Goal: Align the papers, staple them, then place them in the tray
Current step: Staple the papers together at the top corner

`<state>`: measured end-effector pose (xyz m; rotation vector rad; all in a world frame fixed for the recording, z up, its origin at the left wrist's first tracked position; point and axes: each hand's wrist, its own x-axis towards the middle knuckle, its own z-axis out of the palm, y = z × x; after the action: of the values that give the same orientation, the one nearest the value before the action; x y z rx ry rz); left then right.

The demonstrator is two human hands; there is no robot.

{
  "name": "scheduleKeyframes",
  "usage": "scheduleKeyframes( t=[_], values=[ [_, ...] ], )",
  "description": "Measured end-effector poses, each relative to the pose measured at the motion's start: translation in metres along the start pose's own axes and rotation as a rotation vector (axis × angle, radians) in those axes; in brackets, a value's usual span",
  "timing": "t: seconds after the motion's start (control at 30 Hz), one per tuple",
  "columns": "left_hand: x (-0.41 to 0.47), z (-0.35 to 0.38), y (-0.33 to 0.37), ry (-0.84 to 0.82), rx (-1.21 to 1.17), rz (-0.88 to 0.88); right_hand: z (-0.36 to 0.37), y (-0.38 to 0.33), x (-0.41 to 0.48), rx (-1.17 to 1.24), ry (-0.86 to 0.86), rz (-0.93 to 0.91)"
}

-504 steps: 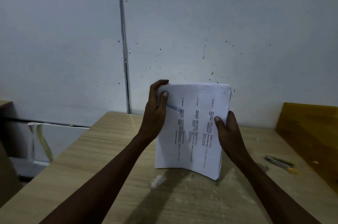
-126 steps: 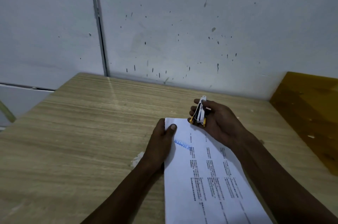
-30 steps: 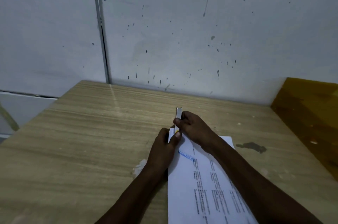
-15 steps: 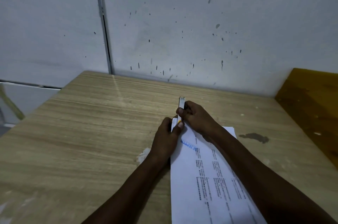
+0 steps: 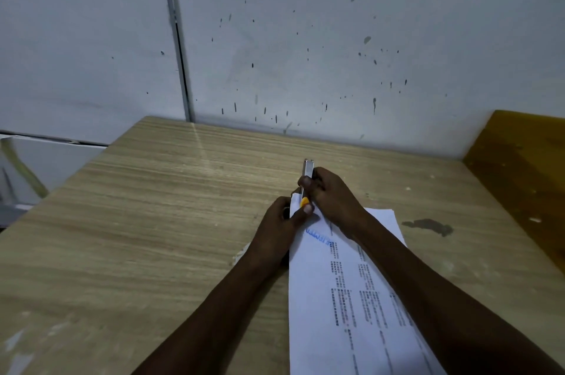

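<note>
We record: papers [image 5: 351, 289], a white printed stack lying flat on the wooden table [image 5: 146, 221], running from centre toward 5 o'clock. Our left hand [image 5: 281, 228] pinches the stack's far left corner, thumb on top. Our right hand [image 5: 331, 195] is wrapped around the stapler [image 5: 307, 171], set on that same corner, pointing to 12 o'clock. Dark stain [image 5: 428, 226] at 3 o'clock.

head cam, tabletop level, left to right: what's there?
White scrap → left hand → stapler → right hand → dark stain → yellow-brown board. Papers omitted: they span under both hands.
</note>
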<state>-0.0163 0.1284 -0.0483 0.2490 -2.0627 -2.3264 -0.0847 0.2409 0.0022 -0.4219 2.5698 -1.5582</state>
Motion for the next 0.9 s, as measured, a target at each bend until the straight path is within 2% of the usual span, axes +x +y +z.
scheduleKeyframes(
  t=[0.1, 0.3, 0.4, 0.47, 0.63, 0.77, 0.9],
  values=[
    [-0.002, -0.001, -0.003, 0.005, -0.082, -0.006, -0.004, 0.004, 0.001, 0.131, -0.05, 0.018],
    [-0.005, 0.002, -0.002, 0.09, -0.121, -0.04, -0.024, -0.009, 0.004, 0.669, 0.181, -0.024],
    [-0.006, 0.001, 0.0, 0.073, -0.176, -0.057, -0.036, -0.018, -0.008, 0.808, 0.188, -0.013],
    [-0.006, 0.0, 0.0, 0.058, -0.21, -0.074, -0.038, -0.016, -0.02, 0.861, 0.16, 0.065],
    [-0.008, 0.001, 0.003, 0.06, -0.201, -0.093, -0.029, 0.007, -0.045, 0.522, 0.09, 0.226],
    [-0.011, 0.002, 0.006, 0.053, -0.173, -0.061, -0.022, 0.019, -0.055, 0.394, 0.048, 0.144],
    [-0.018, 0.006, 0.003, 0.093, -0.008, 0.125, -0.02, 0.019, -0.062, 0.296, 0.048, 0.092]
  ],
)
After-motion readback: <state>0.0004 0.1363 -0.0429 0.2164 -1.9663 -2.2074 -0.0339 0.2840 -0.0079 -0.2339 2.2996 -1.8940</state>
